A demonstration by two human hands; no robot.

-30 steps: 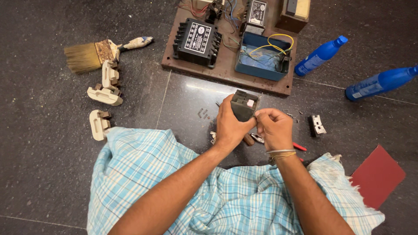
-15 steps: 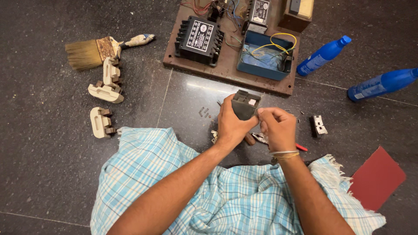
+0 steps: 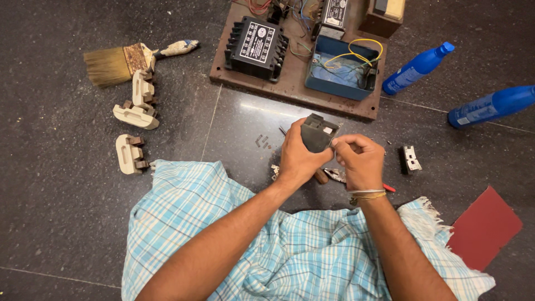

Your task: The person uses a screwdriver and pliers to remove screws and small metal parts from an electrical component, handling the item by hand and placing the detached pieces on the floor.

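My left hand (image 3: 296, 157) grips a small dark grey electrical block (image 3: 317, 132) held above the black stone floor. My right hand (image 3: 359, 160) is closed beside it, fingertips pinched against the block's right side; whatever it pinches is too small to tell. A metal bangle circles my right wrist. Under my hands lie pliers with red handles (image 3: 340, 176) and a few small screws (image 3: 262, 141). My lap is covered by a light blue checked cloth (image 3: 267, 245).
A brown board (image 3: 290, 92) ahead carries a black transformer-like unit (image 3: 256, 42) and an open blue box with wires (image 3: 343, 69). Two blue bottles (image 3: 418, 67) (image 3: 490, 106) lie right. A brush (image 3: 125, 61) and white ceramic fuse parts (image 3: 136, 108) lie left. A small switch part (image 3: 409, 159) and red sandpaper sheet (image 3: 485, 228) sit right.
My hands stay on the dark block, with only small shifts of the fingers. The view has drifted slightly.
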